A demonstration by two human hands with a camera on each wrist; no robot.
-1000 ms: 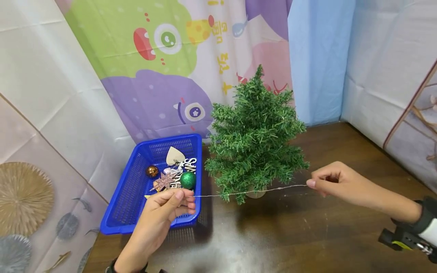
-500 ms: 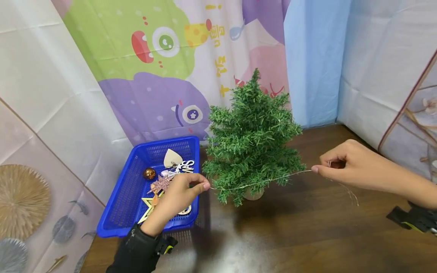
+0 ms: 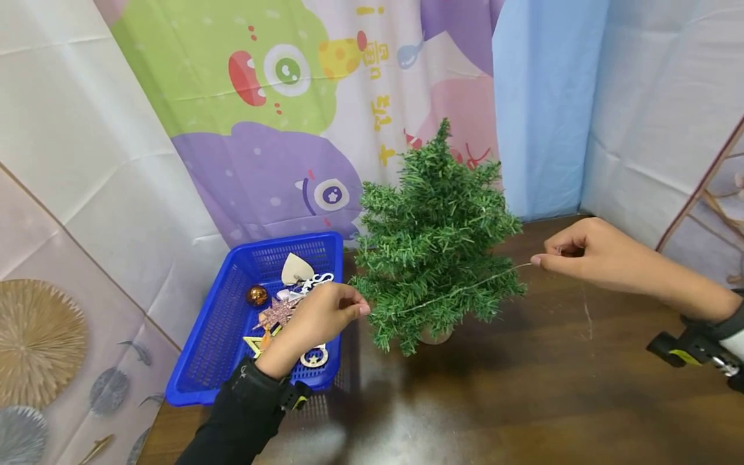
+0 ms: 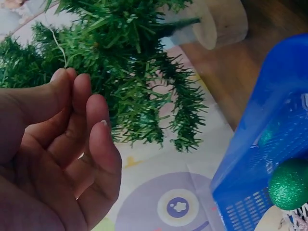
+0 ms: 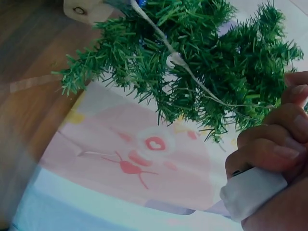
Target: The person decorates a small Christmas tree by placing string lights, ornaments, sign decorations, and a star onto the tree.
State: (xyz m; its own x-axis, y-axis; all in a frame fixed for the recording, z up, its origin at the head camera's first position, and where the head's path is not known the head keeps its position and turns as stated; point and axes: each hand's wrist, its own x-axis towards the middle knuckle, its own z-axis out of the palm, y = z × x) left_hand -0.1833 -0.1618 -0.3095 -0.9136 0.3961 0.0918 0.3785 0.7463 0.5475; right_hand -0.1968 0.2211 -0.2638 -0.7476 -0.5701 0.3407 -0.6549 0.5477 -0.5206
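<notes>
- The left hand [image 3: 322, 316] pinches one end of a thin pale string [image 3: 465, 289] between thumb and forefinger; in the left wrist view its other fingers curl loosely.
- The right hand [image 3: 593, 252] pinches the string farther along, fingers bent; the right wrist view shows a pale boxy piece [image 5: 252, 192] against its lower fingers.
- The two hands are well apart, one on each side of a small green artificial tree [image 3: 438, 239].
- The string spans between them, crossing the front of the lower branches and rising towards the right hand; a thin length dangles below that hand.
- The left fingertips are right beside the tree's lower left branches; the right hand is a little clear of its right side.
- The tree stands upright on a round wooden base [image 3: 436, 337] on a brown table [image 3: 511, 400].
- Beneath and beyond the left forearm sits a blue basket [image 3: 200, 323] with a copper ball [image 3: 256, 296], a pale heart-shaped piece [image 3: 297, 268], a pink glittery star [image 3: 277, 313] and a green ball [image 4: 289, 184].
- Behind hangs a cartoon-printed curtain [image 3: 273, 155].
</notes>
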